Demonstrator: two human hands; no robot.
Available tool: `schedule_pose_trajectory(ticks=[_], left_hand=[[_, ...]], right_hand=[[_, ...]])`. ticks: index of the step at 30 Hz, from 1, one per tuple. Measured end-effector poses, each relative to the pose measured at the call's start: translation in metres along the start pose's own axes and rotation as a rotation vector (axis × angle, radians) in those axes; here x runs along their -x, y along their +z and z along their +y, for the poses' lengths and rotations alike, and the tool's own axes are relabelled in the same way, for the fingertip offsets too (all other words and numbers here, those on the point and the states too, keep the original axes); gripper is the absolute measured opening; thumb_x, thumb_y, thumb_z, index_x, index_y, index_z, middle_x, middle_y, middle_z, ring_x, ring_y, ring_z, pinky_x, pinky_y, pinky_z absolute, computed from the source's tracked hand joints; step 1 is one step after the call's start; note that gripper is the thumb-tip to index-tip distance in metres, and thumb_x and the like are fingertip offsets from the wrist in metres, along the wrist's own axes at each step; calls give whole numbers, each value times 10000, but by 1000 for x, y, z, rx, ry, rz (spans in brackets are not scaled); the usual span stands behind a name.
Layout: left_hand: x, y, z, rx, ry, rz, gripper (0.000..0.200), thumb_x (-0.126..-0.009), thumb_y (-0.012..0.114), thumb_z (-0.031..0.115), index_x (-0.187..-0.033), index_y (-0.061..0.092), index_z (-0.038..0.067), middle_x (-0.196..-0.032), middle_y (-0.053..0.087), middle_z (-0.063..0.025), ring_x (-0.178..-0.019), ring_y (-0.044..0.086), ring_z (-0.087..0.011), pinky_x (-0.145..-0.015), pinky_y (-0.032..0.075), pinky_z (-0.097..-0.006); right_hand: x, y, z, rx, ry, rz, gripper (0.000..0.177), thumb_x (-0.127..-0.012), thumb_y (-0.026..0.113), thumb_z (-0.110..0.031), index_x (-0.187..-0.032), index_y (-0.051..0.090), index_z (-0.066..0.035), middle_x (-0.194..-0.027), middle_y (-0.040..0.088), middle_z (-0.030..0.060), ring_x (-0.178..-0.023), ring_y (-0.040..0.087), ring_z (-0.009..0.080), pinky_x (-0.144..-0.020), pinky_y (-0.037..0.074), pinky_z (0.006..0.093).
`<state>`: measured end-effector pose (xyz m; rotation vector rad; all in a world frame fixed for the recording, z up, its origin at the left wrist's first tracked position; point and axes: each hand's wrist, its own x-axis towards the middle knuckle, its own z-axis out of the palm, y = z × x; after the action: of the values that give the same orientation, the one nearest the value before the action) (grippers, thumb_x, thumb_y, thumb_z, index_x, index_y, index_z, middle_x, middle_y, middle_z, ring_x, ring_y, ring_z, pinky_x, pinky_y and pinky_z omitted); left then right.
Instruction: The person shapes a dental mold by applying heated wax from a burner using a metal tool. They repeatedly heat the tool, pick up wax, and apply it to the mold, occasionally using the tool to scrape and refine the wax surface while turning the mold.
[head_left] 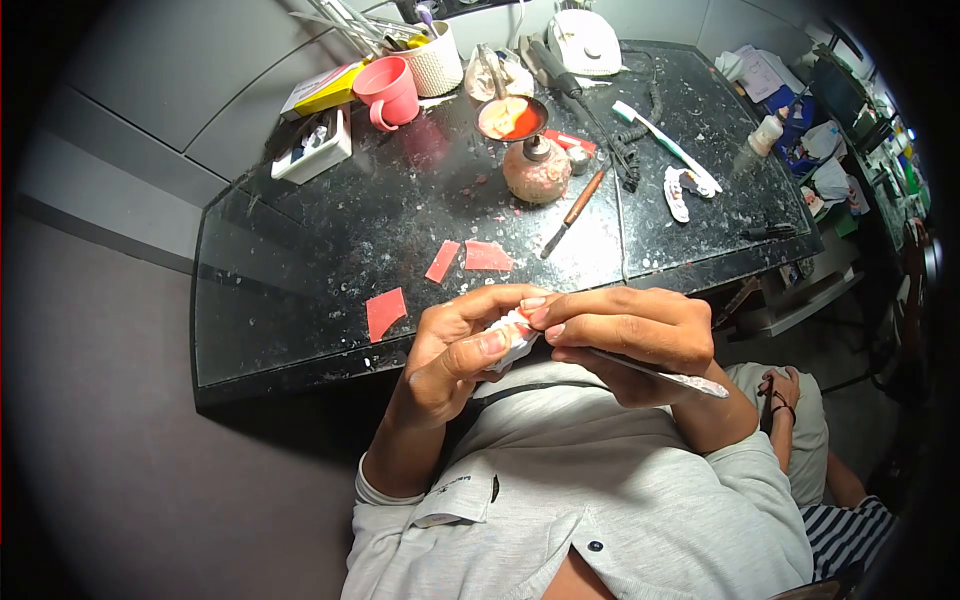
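Observation:
My left hand (pixel 445 350) is closed around a white plaster dental cast (pixel 513 350) with red wax along its top. The fingertips of my right hand (pixel 640 335) press on the wax at the cast's upper right side. A slim metal wax carver (pixel 690 381), smeared whitish at its outer end, is gripped under those same fingers and points down to the right; its inner end is hidden. Both hands are above my lap, by the front edge of the black table. Beyond them lie cut pieces of red wax sheet (pixel 488 256).
A round burner (pixel 537 172) stands at the table's middle, beneath a small pan (pixel 495 131) of red wax. Nearby are a wooden-handled spatula (pixel 577 210), toothbrush (pixel 665 147), another cast (pixel 677 195), pink mug (pixel 387 92) and white handpiece unit (pixel 585 43). Another person's hand (pixel 779 386) rests at right.

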<state>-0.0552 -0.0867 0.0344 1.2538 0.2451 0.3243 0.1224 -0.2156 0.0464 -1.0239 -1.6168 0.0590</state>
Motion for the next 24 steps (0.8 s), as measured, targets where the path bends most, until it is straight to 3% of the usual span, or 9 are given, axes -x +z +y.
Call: schedule_pose_trajectory(ticks=[1,11,14,17,19,21,22,23,24], left_hand=[[1,-1,-1,52,-14,-32,616,-848,563,318,-1282,564,-120,-1002,672,-110,-743,527,-39,-600,361,-159],[-3,-9,-9,183,-89,-97,640,-805,568,297,-1267,560,-146,-983,682,-121,-702,518,-47,-584,357,-161],[-4,-9,-11,94,-96,-57,693,-778,554,319,-1230,505,-204,-862,616,-122,-688,525,-93,-599,386,-206],[-5,-7,-17,47,-66,-77,701,-761,591,304,-1256,508,-185,-934,619,-132,-796,553,-110,-698,422,-218],[-4,-3,-17,24,92,10,582,-806,633,206,-1267,537,-134,-1041,593,-112,-846,567,-90,-741,437,-193],[-1,-1,-14,4,127,1,559,-833,638,120,-1315,492,-122,-1078,571,-112,-896,577,-96,-787,460,-212],[0,2,-14,-54,171,70,565,-844,631,93,-1342,463,-115,-1079,578,-115,-899,575,-92,-782,457,-205],[1,5,-14,-112,215,139,573,-856,624,66,-1368,434,-109,-1079,585,-118,-902,573,-88,-778,454,-197],[3,3,-14,-136,211,132,585,-871,609,32,-1398,392,-100,-1085,598,-127,-918,577,-85,-784,453,-190]], right_hand=[[1,-1,0,-13,16,-11,230,-739,808,37,-948,713,25,-943,749,170,-851,755,257,-737,623,327],[1,3,4,-34,32,-26,218,-748,802,33,-948,715,25,-952,747,177,-847,755,258,-745,618,323],[3,4,12,90,15,-27,176,-782,783,15,-933,695,28,-939,739,189,-825,749,267,-716,603,314],[5,4,14,97,97,6,149,-827,753,9,-957,685,33,-952,736,192,-836,746,261,-738,597,317],[7,3,16,83,119,-21,110,-888,707,-3,-978,666,43,-1026,725,225,-879,739,270,-773,593,326],[17,11,20,-141,305,177,124,-898,717,-43,-990,655,12,-1102,720,157,-828,727,242,-739,586,298],[18,9,18,-165,356,169,138,-877,735,-40,-976,655,12,-1129,715,176,-863,727,255,-747,587,304],[16,8,19,-166,357,169,138,-877,735,-40,-976,655,12,-1129,715,176,-863,727,255,-747,587,304],[11,6,21,-106,215,109,132,-900,716,-65,-968,651,27,-1122,707,222,-905,727,278,-778,590,327]])
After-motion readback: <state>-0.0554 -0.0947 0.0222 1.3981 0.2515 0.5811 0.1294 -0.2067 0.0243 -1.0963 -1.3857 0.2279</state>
